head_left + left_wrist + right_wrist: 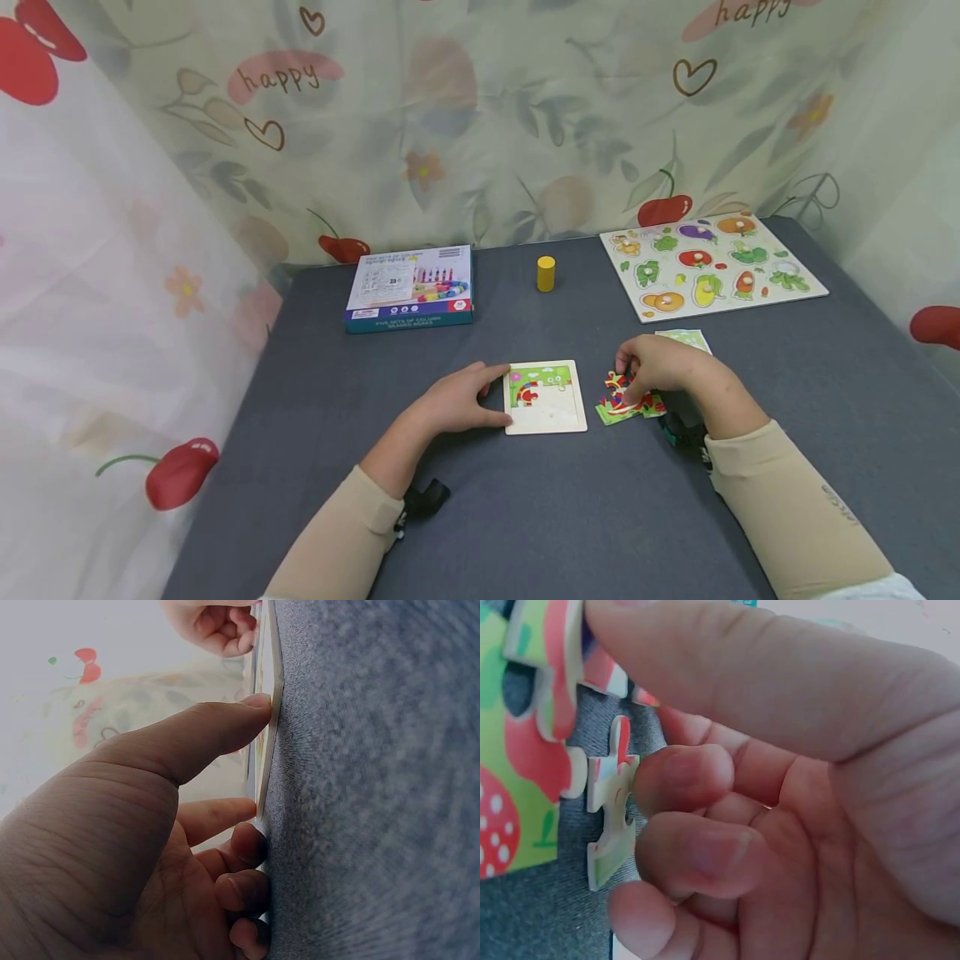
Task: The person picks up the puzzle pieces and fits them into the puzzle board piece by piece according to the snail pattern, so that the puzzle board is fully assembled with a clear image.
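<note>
A square wooden puzzle board (546,421) lies flat, with several joined pieces in its upper part showing green and a red-and-blue curve. My left hand (467,402) steadies its left side: the thumb touches near the lower corner, the index finger near the upper one. In the left wrist view both fingertips meet the board's edge (274,712). My right hand (662,365) bends over a small pile of red and green puzzle pieces (611,414), thumb and index finger pinching a piece there. Seen from the right wrist, the thumb meets piece edges; a loose piece (615,806) lies beside the curled fingers.
Behind the right hand lies a green-printed card (688,337). Farther back, a large vegetable puzzle board (708,262) is at the right, a yellow cylinder (546,273) stands upright in the middle, and a boxed toy set (409,287) is at the left. Patterned curtains (487,125) border the grey table.
</note>
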The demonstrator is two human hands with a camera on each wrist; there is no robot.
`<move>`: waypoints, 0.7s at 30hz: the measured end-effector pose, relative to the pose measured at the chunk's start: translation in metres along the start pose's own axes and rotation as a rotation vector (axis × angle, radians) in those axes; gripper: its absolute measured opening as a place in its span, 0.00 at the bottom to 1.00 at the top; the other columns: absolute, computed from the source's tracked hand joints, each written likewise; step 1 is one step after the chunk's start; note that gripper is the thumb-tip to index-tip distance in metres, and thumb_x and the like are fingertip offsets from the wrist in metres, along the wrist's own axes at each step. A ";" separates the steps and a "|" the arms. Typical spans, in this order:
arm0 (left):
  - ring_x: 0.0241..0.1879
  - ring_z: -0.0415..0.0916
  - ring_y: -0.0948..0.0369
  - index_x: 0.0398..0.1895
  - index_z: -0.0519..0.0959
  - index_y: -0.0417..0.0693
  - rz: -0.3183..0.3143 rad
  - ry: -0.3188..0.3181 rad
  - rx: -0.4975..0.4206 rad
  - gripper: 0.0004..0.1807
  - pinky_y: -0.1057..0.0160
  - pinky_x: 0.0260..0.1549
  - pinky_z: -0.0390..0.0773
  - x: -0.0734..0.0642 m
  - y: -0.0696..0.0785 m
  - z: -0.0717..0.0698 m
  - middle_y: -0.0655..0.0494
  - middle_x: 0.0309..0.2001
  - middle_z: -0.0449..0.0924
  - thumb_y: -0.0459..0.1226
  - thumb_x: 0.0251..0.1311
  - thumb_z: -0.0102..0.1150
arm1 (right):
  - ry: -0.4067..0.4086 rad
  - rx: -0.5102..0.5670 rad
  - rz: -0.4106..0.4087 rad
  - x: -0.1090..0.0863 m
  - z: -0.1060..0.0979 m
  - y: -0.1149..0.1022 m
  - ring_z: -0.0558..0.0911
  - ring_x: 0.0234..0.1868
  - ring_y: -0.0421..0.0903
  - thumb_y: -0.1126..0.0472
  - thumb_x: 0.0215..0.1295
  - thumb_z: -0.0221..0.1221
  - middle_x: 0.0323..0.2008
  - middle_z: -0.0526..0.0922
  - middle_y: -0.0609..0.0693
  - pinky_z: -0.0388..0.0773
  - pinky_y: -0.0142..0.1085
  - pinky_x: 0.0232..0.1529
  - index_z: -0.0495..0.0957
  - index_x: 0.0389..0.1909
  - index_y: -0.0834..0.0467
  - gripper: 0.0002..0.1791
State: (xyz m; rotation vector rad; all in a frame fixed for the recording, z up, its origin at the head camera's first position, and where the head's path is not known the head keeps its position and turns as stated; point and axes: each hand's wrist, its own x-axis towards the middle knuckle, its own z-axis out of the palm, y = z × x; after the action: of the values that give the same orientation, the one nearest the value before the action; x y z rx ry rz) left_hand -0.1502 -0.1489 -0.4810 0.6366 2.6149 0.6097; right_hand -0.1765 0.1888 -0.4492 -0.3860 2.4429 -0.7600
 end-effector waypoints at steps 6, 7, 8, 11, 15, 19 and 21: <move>0.35 0.68 0.59 0.78 0.65 0.59 0.002 0.000 -0.004 0.46 0.60 0.31 0.63 -0.001 0.001 0.000 0.55 0.39 0.69 0.58 0.58 0.71 | 0.050 -0.047 0.000 -0.004 0.000 -0.006 0.70 0.23 0.45 0.64 0.48 0.78 0.21 0.71 0.48 0.66 0.39 0.28 0.75 0.33 0.60 0.19; 0.36 0.68 0.59 0.78 0.65 0.60 0.001 -0.001 -0.004 0.46 0.60 0.31 0.63 -0.001 0.001 -0.001 0.55 0.39 0.69 0.58 0.58 0.71 | 0.059 -0.049 0.000 -0.005 0.000 -0.006 0.71 0.22 0.44 0.64 0.48 0.78 0.21 0.72 0.48 0.66 0.39 0.28 0.75 0.32 0.60 0.19; 0.36 0.68 0.59 0.78 0.65 0.59 0.000 -0.001 -0.005 0.46 0.60 0.31 0.62 -0.001 0.002 -0.001 0.55 0.39 0.69 0.57 0.58 0.71 | 0.067 -0.050 -0.002 -0.005 0.000 -0.007 0.71 0.22 0.44 0.64 0.49 0.77 0.21 0.72 0.48 0.67 0.39 0.28 0.75 0.32 0.60 0.19; 0.36 0.68 0.59 0.78 0.66 0.59 -0.002 -0.003 -0.010 0.46 0.60 0.31 0.62 -0.002 0.003 -0.002 0.55 0.39 0.69 0.57 0.58 0.72 | 0.071 -0.023 -0.018 -0.006 -0.001 -0.006 0.73 0.21 0.43 0.65 0.52 0.76 0.20 0.74 0.48 0.69 0.39 0.27 0.75 0.32 0.61 0.17; 0.36 0.68 0.59 0.78 0.65 0.60 -0.006 -0.007 -0.012 0.46 0.60 0.32 0.63 -0.002 0.004 -0.002 0.55 0.39 0.69 0.57 0.58 0.71 | 0.068 0.060 -0.037 -0.009 -0.006 -0.005 0.77 0.22 0.45 0.66 0.56 0.73 0.22 0.78 0.49 0.74 0.41 0.29 0.74 0.36 0.62 0.15; 0.36 0.68 0.59 0.78 0.65 0.60 -0.006 -0.007 -0.008 0.46 0.60 0.32 0.63 -0.001 0.002 -0.002 0.55 0.40 0.69 0.58 0.58 0.71 | 0.096 0.124 -0.049 -0.017 -0.014 -0.005 0.80 0.25 0.49 0.65 0.60 0.72 0.24 0.82 0.52 0.77 0.44 0.31 0.75 0.41 0.64 0.15; 0.36 0.68 0.59 0.78 0.65 0.60 -0.005 -0.005 -0.004 0.46 0.60 0.32 0.63 -0.001 0.002 -0.001 0.55 0.40 0.69 0.58 0.58 0.71 | 0.115 0.151 -0.061 -0.020 -0.019 -0.006 0.81 0.27 0.51 0.63 0.61 0.71 0.26 0.83 0.54 0.77 0.44 0.32 0.75 0.42 0.64 0.16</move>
State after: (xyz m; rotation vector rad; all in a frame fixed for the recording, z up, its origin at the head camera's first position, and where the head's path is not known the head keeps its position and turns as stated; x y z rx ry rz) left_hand -0.1493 -0.1486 -0.4789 0.6287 2.6094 0.6115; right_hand -0.1704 0.2008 -0.4244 -0.3687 2.4682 -1.0113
